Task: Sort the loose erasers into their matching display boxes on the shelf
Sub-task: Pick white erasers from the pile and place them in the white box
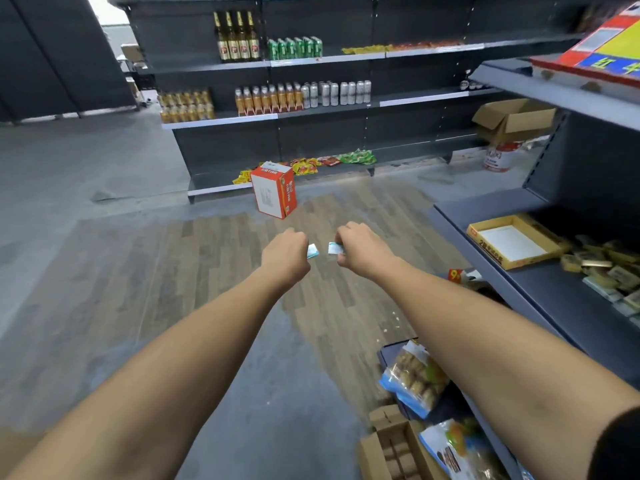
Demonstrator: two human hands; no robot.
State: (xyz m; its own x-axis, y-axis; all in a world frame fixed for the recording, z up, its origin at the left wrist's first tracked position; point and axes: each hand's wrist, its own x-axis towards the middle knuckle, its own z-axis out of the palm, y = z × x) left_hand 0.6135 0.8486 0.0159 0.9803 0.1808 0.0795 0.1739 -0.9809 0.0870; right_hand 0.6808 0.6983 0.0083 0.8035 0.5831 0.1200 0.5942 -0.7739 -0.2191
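- Left hand point(285, 252) is stretched out over the floor point(104, 271), knuckles up, fingers curled round a small white and blue eraser point(312, 251) whose end sticks out on the thumb side.
- Right hand point(360, 245) is held just beside it at the same height, fingers curled and pinching a second eraser point(335, 248), white with a blue edge; the two erasers are near each other but apart, with a gap between them.
- Both arms are bare; a dark sleeve point(620, 445) shows at the lower right corner.
- Behind the hands a red and white carton point(273, 192) stands tilted on the floor, in front of the far shelf point(277, 116).
- That far shelf carries bottles point(237, 38), green cans point(295, 47), silver cans point(334, 92) and, on its lowest board, snack packets point(311, 164).
- Further right an open cardboard box point(512, 121) sits on the floor, with a white and red bucket point(500, 155) just beside it.
- At the right, the near shelf point(554, 299) holds a yellow display box point(512, 242), its white bottom bare.
- Just right of that box lies a pile of loose erasers point(606, 268), mostly yellowish, some paler; their print is too small to read.
- Above, on the next board, lies a flat red, yellow and blue box point(602, 53).
- Low at the right, below the near shelf, lie bags of snacks point(415, 375) and a brown divided carton point(394, 445).
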